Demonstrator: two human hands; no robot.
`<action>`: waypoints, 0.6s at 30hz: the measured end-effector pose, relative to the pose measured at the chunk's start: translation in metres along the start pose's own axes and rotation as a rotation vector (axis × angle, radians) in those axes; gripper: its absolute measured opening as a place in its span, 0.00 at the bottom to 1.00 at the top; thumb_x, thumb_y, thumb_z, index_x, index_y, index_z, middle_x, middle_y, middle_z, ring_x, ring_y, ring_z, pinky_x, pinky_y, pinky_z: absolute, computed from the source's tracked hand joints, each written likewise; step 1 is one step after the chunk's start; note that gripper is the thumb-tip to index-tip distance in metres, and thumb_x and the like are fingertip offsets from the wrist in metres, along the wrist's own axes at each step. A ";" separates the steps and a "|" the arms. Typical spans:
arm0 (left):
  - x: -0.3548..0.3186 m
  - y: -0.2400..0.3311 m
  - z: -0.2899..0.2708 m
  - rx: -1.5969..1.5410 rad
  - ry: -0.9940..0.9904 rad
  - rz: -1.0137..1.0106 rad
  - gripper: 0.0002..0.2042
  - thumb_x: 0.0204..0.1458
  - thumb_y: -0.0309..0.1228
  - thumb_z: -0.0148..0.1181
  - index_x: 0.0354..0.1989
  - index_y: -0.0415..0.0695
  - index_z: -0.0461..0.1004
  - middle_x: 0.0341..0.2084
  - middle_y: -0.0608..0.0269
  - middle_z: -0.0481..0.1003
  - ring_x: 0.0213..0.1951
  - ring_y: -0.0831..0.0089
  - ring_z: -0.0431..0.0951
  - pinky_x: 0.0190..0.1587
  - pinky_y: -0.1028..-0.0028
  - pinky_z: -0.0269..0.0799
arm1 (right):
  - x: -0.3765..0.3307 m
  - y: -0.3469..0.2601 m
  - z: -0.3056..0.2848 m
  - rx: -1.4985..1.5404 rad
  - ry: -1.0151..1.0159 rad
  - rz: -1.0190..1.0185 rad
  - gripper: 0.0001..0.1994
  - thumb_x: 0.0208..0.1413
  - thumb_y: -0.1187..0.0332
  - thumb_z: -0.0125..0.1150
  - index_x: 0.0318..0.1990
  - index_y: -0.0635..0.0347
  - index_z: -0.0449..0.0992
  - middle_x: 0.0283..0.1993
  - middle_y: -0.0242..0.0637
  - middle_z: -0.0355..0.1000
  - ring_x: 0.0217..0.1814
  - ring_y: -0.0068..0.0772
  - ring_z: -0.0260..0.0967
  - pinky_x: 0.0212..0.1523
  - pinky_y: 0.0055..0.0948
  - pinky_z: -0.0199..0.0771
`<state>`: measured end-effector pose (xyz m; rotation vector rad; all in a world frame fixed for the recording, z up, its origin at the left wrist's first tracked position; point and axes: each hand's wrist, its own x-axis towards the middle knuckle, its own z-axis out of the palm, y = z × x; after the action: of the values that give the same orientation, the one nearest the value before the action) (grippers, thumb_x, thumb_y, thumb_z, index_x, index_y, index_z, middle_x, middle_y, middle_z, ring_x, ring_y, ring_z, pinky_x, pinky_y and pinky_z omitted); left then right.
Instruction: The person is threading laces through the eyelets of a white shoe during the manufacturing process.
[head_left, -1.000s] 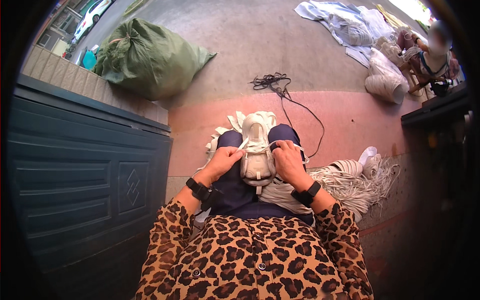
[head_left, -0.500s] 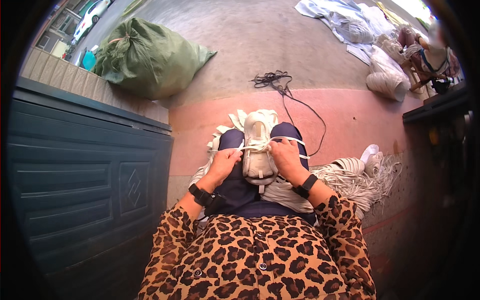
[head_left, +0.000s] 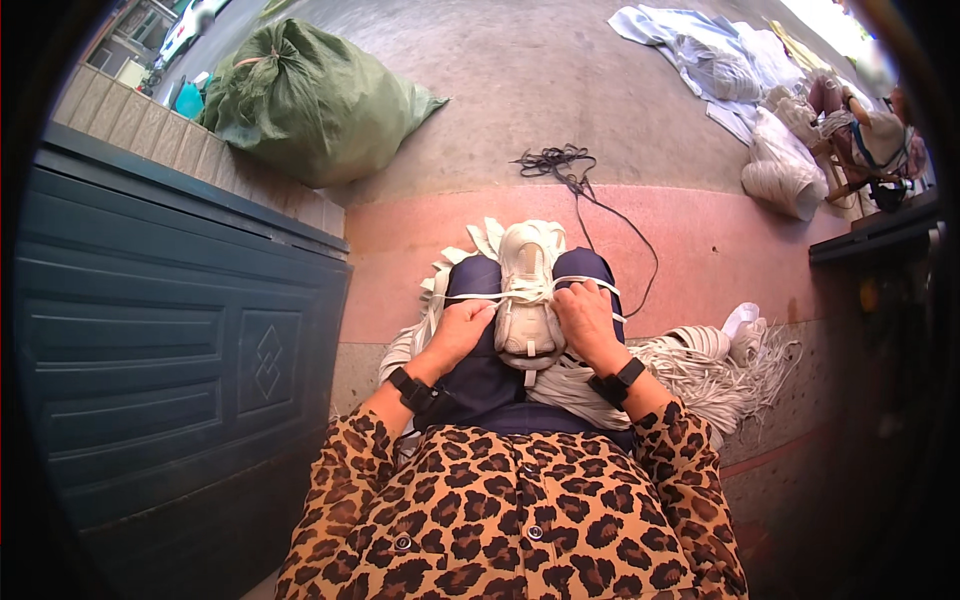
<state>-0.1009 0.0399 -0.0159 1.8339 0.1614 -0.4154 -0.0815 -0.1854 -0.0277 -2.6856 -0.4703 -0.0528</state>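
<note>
A whitish sneaker [head_left: 530, 328] sits between my dark-trousered knees, its heel toward me and its toe pointing away. White shoelaces [head_left: 530, 289] cross over its tongue. My left hand [head_left: 462, 328] is closed just left of the shoe, pinching one lace whose free end runs out across my left knee. On the right side my right hand [head_left: 588, 318] is closed on the other lace, with loose ends lying over my right knee. The fingertips of both hands are partly hidden from above.
Bundled white laces [head_left: 700, 365] lie at my right, and more pale strips [head_left: 428, 290] hang beside my left leg. Ahead lies a tangled black cord [head_left: 560, 160]. A green sack [head_left: 315, 105] stands far left, above a dark panelled door [head_left: 180, 350]. At far right a person [head_left: 875, 135] sits near white bags [head_left: 785, 165].
The lace in my left hand now stretches further left over the knee, and the lacing at the tongue lies flatter. The whole view has shifted slightly.
</note>
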 end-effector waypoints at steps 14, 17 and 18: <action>0.008 0.019 -0.002 0.582 0.061 0.059 0.12 0.53 0.38 0.51 0.34 0.44 0.76 0.27 0.50 0.76 0.33 0.53 0.76 0.34 0.63 0.71 | 0.000 0.002 0.004 0.000 0.066 -0.032 0.05 0.47 0.64 0.57 0.25 0.53 0.74 0.26 0.32 0.68 0.37 0.36 0.64 0.38 0.38 0.59; 0.016 0.019 -0.004 0.640 0.020 0.155 0.11 0.52 0.37 0.52 0.33 0.43 0.76 0.26 0.51 0.76 0.32 0.53 0.76 0.33 0.62 0.70 | -0.001 0.003 0.003 0.010 0.039 -0.019 0.06 0.48 0.63 0.58 0.26 0.52 0.75 0.27 0.32 0.68 0.38 0.37 0.64 0.38 0.38 0.60; 0.017 0.018 -0.004 0.678 0.017 0.189 0.11 0.52 0.36 0.52 0.32 0.43 0.76 0.26 0.51 0.75 0.32 0.53 0.76 0.33 0.62 0.70 | -0.001 0.003 0.003 0.013 0.021 -0.009 0.06 0.48 0.63 0.58 0.27 0.52 0.76 0.27 0.32 0.69 0.39 0.38 0.64 0.39 0.38 0.61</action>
<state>-0.0784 0.0367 -0.0053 2.4921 -0.1636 -0.3426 -0.0813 -0.1873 -0.0317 -2.6680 -0.4747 -0.0801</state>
